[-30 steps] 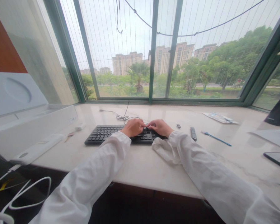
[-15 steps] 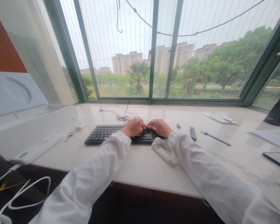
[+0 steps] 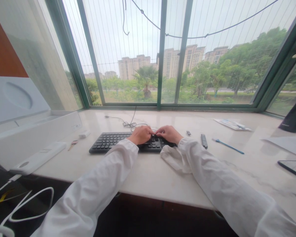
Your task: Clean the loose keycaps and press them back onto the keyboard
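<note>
A black keyboard (image 3: 108, 141) lies on the pale marble sill (image 3: 150, 171), its cable (image 3: 129, 124) running back toward the window. Both my hands sit over its right half, in white sleeves. My left hand (image 3: 140, 135) is curled, knuckles up, fingertips pointing right. My right hand (image 3: 169, 134) is curled the same way, fingertips pointing left. The two sets of fingertips meet over the upper keys. Whatever lies between them is hidden by the fingers.
Right of the keyboard lie a small dark clip (image 3: 188, 133), a dark pen-like stick (image 3: 204, 141), a blue stick (image 3: 228, 146), a leaflet (image 3: 232, 124) and a phone (image 3: 293, 168). A white box (image 3: 34, 135) and white bar (image 3: 38, 157) stand on the left, white cables (image 3: 27, 204) below.
</note>
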Tool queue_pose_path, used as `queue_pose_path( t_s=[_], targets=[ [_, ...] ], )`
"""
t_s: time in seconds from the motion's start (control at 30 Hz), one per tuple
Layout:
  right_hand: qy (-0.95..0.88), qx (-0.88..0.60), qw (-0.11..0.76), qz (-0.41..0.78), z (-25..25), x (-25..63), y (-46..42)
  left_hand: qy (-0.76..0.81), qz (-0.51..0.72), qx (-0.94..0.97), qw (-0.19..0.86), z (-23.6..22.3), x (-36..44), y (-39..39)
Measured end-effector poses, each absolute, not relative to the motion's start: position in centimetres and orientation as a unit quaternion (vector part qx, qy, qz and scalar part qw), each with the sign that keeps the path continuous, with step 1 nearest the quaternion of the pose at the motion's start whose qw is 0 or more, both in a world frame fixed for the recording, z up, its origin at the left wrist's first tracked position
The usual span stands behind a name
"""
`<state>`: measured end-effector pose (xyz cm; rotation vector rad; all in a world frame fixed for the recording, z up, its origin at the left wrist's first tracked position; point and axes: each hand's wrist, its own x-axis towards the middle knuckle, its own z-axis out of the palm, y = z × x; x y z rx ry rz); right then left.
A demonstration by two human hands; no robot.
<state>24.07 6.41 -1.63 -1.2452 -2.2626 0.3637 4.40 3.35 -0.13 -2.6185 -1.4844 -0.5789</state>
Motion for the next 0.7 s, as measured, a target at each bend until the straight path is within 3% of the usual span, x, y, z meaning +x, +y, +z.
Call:
queue_pose_path(
  t_s=[0.7],
  targets=[
    [-0.843, -0.448, 0.257, 0.151, -2.00, 24.15, 6.67, -0.476, -0.185, -0.858, 0.057, -0.30, 4.35, 3.45]
  ],
)
